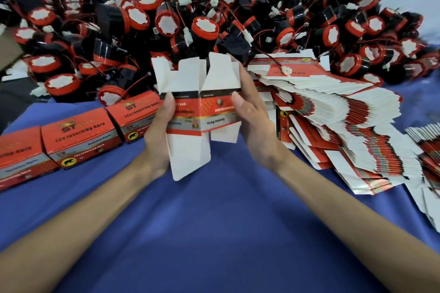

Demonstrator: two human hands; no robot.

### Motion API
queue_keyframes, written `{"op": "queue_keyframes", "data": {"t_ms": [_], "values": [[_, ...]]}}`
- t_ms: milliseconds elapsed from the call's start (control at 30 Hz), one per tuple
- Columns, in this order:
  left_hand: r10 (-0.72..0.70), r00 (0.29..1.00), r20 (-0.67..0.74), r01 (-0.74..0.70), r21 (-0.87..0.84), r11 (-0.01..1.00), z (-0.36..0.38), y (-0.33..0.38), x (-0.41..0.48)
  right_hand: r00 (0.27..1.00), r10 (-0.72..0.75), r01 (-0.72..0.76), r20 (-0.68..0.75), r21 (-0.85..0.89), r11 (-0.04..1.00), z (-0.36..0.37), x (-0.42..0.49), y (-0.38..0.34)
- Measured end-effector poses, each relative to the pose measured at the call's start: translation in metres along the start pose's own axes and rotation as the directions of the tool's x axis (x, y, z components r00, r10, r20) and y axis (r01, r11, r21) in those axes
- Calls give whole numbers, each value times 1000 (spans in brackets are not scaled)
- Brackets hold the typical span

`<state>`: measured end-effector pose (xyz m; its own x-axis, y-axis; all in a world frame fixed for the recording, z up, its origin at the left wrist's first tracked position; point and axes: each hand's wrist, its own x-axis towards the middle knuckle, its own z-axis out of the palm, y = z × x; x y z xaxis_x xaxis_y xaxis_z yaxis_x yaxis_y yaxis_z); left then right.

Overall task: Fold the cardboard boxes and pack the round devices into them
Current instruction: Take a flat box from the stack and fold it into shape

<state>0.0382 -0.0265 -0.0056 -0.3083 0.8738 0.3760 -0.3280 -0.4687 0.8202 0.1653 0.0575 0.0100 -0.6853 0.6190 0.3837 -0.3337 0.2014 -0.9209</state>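
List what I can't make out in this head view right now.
Head view only:
1. Fingers of left hand and right hand: mostly hidden behind the half-folded box.
2. Leftmost finished box: cut by the left edge.
3. Far flat-box stack: cut by the right edge.
4. Box print: blurred.

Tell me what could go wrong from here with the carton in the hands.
The half-opened box, gripped by left hand and right hand, has every flap loose; a hard squeeze may crease it.
The stack of flat boxes lies fanned and leaning; a nudge may slide it.
A white connector lies on that stack; its wire may snag the next blank.
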Motion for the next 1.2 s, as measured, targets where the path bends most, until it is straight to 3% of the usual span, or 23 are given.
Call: {"op": "queue_keyframes", "data": {"t_ms": [100, 167, 233, 433, 567, 767, 833, 967, 1200], "values": [[-114, 979, -167, 130, 86, 988, 0, -4, 6, 996, 67, -61, -61, 103, 993, 2, 2, 8], [27, 960, -279, 73, 344, 936, -5, -5, 10, 989, 95, -81, -118, 117, 990, 4, 2, 12], [174, 949, -262, -9, 529, 848, -7, -4, 11, 978, 95, -86, -184, 57, 995, 4, 3, 14], [91, 988, -122, -31, 423, 906, -5, -6, 7, 987, -25, -1, -158, -169, 986, 9, 0, 8], [88, 984, -158, -25, 367, 930, -8, -5, 7, 993, -2, -4, -117, -48, 999, 11, -2, 5], [278, 947, -161, -157, 522, 838, -2, -6, 4, 980, 54, -57, -193, -8, 998, 11, 0, 6], [256, 952, -168, -147, 483, 863, -2, -6, 4, 984, 48, -48, -171, 4, 999, 11, 0, 7], [235, 957, -170, -145, 424, 894, -4, -5, 4, 983, 31, -44, -182, -69, 997, 13, -1, 9], [270, 958, -96, -165, 584, 795, -10, -4, 7, 983, 17, -42, -182, -136, 990, 17, -3, 8]]}}
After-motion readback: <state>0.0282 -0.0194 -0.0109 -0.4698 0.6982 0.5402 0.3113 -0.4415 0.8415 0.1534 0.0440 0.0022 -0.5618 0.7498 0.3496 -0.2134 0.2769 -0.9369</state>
